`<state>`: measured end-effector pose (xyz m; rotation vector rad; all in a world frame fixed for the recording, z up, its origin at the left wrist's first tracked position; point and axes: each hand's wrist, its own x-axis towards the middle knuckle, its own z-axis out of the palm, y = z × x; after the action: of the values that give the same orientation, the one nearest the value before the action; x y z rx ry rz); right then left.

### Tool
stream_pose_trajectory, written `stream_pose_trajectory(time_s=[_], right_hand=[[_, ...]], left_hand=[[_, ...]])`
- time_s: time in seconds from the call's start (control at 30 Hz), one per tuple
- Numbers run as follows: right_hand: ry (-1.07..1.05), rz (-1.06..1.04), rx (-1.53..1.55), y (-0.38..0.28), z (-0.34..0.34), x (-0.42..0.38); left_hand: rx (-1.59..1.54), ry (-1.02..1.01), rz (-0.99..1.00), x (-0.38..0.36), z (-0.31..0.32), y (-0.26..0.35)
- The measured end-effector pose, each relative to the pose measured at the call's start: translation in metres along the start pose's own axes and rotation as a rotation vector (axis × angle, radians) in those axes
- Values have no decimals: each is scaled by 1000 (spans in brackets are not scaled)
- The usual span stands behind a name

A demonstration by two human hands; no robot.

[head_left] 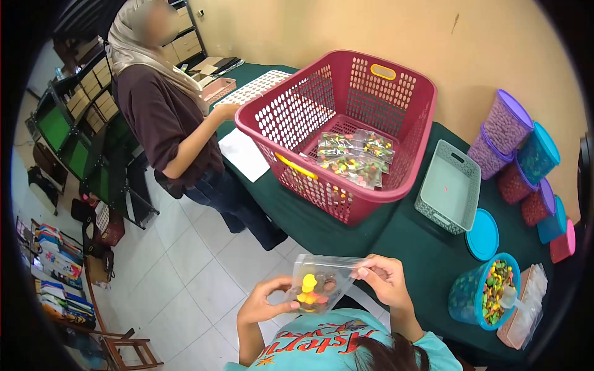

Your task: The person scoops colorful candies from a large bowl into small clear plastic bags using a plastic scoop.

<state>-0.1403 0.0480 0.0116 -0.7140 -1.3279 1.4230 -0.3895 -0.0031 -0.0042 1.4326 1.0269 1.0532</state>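
Observation:
Both my hands hold a clear zip bag [322, 284] with yellow, red and brown pieces inside, in front of my turquoise shirt. My left hand [269, 300] grips the bag's left side, thumb across its lower front. At the upper right corner, by the zip edge, my right hand [383, 279] pinches the plastic. Beyond the bag stands a large maroon basket [396, 195] with several filled bags [352, 164] lying on its floor. To the right, a blue tub [464, 300] holds colourful candies and a clear scoop [510, 298].
A person [167, 117] stands at the left beside the maroon basket. On the green table [383, 238] are a grey-green tray [455, 185], a blue lid [482, 235], stacked tubs [507, 120] and a pink tray [516, 315] of empty bags. Shelving stands far left.

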Motion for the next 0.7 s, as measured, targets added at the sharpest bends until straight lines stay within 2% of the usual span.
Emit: stream_pose_trajectory(time_s=[0.13,0.2,0.3,0.33,0.4,0.47,0.5,0.53,0.63,0.67,0.7], right_hand=[[-14,-8,226,8,6,23],[-328,30,-137,5,9,36],[-604,-33,-402,20,16,44],[-613,-74,-304,16,21,48],[-635,-43,-389,25,18,53],[-525,-38,-352,17,16,60],[-438,-34,-318,13,17,63],[-340,-163,-276,23,15,65],[-184,-182,-353,9,3,77],[-105,-217,-357,1,5,83],[90,-185,-129,-13,19,89]], left_hand=[[-73,107,-54,6,3,-7],[-253,261,158,10,1,-11],[-280,272,211,26,-2,-4],[-296,252,240,34,-3,-4],[-271,187,257,48,-12,-8],[-396,74,274,70,-21,-13],[-476,-49,293,83,-27,-16],[-467,-92,260,95,-34,-20],[-418,-281,300,141,-46,-13],[-387,-331,255,151,-53,-17],[-381,-352,218,161,-56,-17]])
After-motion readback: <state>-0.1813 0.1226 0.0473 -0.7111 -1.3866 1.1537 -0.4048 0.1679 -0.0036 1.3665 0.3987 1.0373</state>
